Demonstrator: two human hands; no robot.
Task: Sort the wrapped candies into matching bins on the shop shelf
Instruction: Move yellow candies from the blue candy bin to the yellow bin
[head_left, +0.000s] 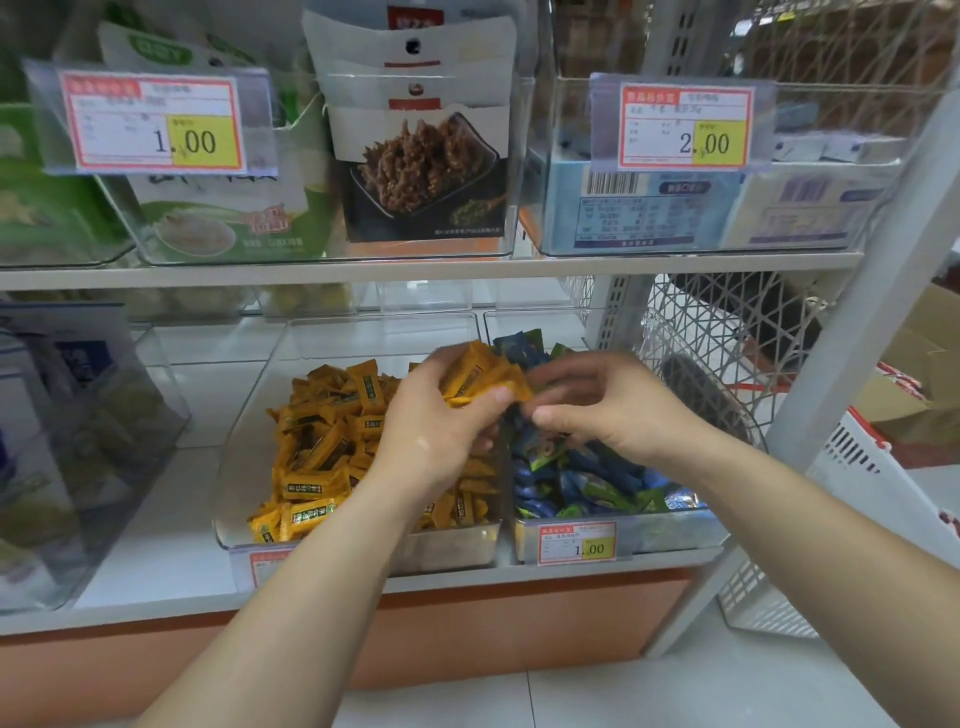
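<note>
Two clear bins stand side by side on the lower shelf. The left bin (234, 452) holds many orange wrapped candies (322, 447). The right bin (670, 535) holds blue and green wrapped candies (587, 483). My left hand (436, 421) hovers over the divide between them, shut on a bunch of orange candies (483, 374). My right hand (608, 405) is just to its right over the blue bin, fingertips pinching at the edge of that orange bunch. What lies under both hands is hidden.
Price tags (576, 543) clip to the bin fronts. An upper shelf (415, 267) carries snack packs in clear bins. A clear bin of boxes (78, 441) stands at left. A white wire mesh side panel (727, 332) and a white basket (841, 499) are at right.
</note>
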